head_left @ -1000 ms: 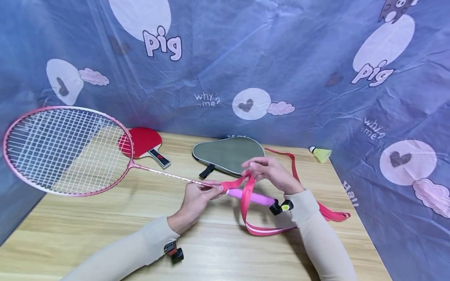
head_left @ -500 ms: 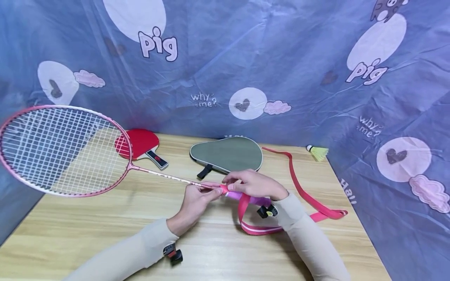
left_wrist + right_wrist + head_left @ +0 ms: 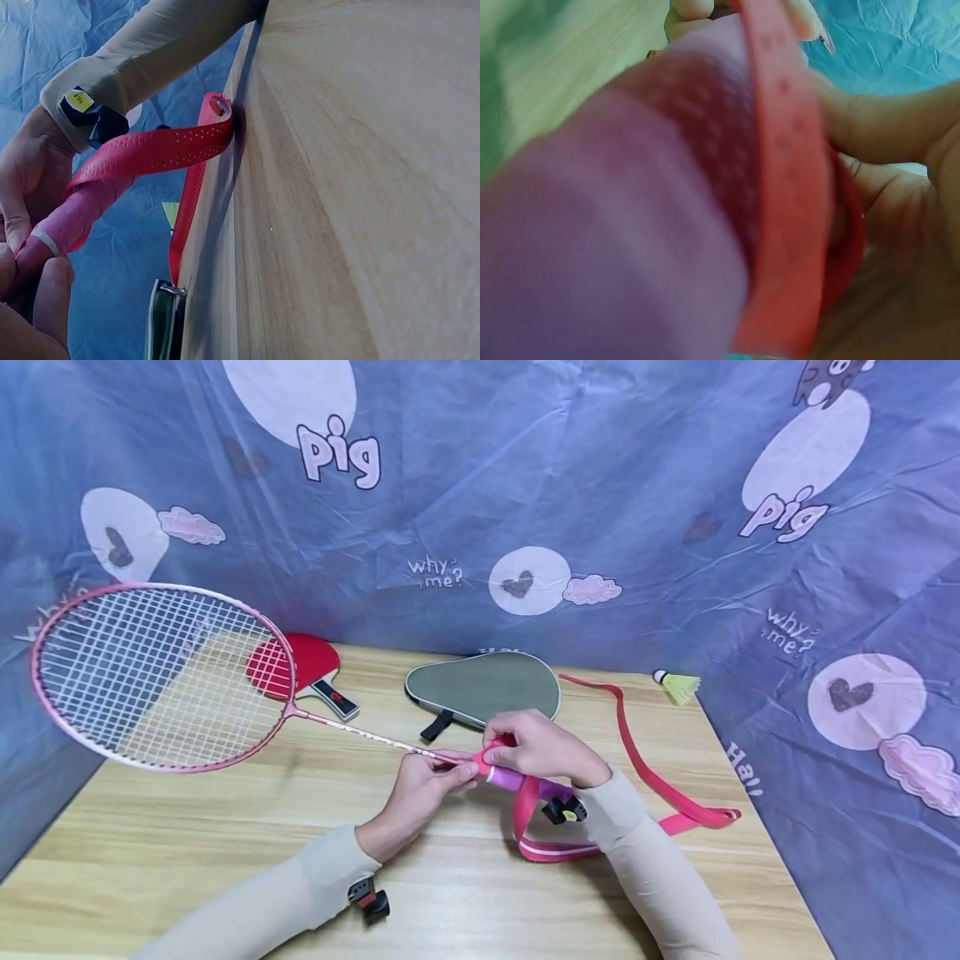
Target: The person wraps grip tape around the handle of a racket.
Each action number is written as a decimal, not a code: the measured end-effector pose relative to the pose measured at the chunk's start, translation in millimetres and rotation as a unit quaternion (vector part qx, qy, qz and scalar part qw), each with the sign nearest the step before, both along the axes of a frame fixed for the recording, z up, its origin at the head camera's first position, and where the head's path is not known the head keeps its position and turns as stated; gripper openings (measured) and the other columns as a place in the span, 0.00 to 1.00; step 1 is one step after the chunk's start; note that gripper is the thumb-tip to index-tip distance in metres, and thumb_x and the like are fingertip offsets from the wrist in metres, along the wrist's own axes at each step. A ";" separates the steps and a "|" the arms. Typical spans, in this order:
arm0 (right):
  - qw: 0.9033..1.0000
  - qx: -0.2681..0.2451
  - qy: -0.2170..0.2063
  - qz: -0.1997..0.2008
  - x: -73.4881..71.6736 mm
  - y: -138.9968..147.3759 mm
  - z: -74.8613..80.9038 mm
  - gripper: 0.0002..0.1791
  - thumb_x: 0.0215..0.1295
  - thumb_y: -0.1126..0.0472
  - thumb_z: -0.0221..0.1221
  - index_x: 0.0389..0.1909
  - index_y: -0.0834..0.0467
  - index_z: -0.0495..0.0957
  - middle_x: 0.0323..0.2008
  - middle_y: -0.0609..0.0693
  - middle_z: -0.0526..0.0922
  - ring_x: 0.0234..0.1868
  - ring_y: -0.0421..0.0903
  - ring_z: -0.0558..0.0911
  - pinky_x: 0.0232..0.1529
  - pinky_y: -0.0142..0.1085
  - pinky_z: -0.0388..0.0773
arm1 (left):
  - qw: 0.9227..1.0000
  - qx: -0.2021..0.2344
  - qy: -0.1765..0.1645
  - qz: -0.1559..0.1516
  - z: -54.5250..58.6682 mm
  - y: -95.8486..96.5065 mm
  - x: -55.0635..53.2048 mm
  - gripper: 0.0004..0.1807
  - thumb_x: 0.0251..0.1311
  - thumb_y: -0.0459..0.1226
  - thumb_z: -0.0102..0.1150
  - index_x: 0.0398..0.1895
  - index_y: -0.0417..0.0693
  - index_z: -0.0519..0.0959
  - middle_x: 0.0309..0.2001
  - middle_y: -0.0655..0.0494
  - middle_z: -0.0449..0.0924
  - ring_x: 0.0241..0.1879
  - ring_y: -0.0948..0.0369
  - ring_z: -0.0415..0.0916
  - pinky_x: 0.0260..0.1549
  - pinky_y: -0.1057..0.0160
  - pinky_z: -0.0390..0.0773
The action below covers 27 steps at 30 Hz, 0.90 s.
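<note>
1. Over the middle of the table (image 3: 480, 910), a badminton racket (image 3: 291, 711) is held raised, its head to the far left and its purple handle (image 3: 506, 778) pointing right.
2. The left hand (image 3: 420, 789) pinches the racket just left of the handle's white band, with thumb and fingers on the lower shaft.
3. The right hand (image 3: 540, 747), just beside it, pinches perforated red tape (image 3: 528, 797) at the left end of the handle, the fingers curled in towards the thumb.
4. From there the tape drops in a loop on the near side of the handle, passes behind the right forearm and lies on the wood to the right, its folded bend close to the table's right edge.
5. Its far end lies just right of a grey-green case (image 3: 487, 687); a yellow shuttlecock (image 3: 679, 687) sits in the far right corner, near the blue backdrop (image 3: 450, 485).
6. A red paddle (image 3: 311, 660) lies far left, partly seen through the racket strings.
7. Wide tabletop stretches between the forearms and to the near left.
</note>
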State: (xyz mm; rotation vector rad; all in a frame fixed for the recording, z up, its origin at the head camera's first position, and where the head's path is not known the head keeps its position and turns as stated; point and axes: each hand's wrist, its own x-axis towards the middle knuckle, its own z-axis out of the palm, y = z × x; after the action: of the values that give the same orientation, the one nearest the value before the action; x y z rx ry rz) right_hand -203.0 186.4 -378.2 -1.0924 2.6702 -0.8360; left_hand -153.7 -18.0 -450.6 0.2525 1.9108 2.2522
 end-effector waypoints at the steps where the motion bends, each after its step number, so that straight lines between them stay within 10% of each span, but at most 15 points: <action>1: 1.000 0.003 0.009 0.002 0.0 -1.0 0.4 0.08 0.63 0.64 0.66 0.28 0.49 0.79 0.26 0.40 0.77 0.30 0.37 0.74 0.33 0.28 0.72 | 1.000 0.000 0.000 -0.008 0.0 -0.2 -0.9 0.17 0.62 0.30 0.66 0.52 0.28 0.81 0.48 0.34 0.86 0.36 0.67 0.88 0.43 0.64 0.87; 10: 1.000 0.006 0.027 0.001 2.2 -8.4 1.0 0.11 0.60 0.64 0.68 0.25 0.48 0.78 0.24 0.39 0.76 0.29 0.36 0.73 0.33 0.28 0.72 | 0.999 0.009 -0.020 -0.034 0.5 -1.7 -3.8 0.19 0.63 0.30 0.66 0.55 0.27 0.80 0.50 0.34 0.86 0.38 0.67 0.88 0.45 0.64 0.87; 27: 0.994 -0.004 -0.100 -0.040 -7.6 -5.6 -5.6 0.10 0.61 0.56 0.69 0.25 0.49 0.78 0.19 0.37 0.73 0.24 0.37 0.71 0.25 0.27 0.65 | 0.997 -0.063 0.012 0.041 6.6 -2.6 -2.3 0.15 0.55 0.28 0.70 0.47 0.36 0.84 0.42 0.45 0.89 0.40 0.63 0.86 0.44 0.71 0.83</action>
State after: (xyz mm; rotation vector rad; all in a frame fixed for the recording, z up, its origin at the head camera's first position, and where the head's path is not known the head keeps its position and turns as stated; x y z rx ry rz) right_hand -210.5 180.8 -383.8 -0.8578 2.5602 -0.9168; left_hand -156.0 -20.6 -444.0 0.1888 2.1031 2.1758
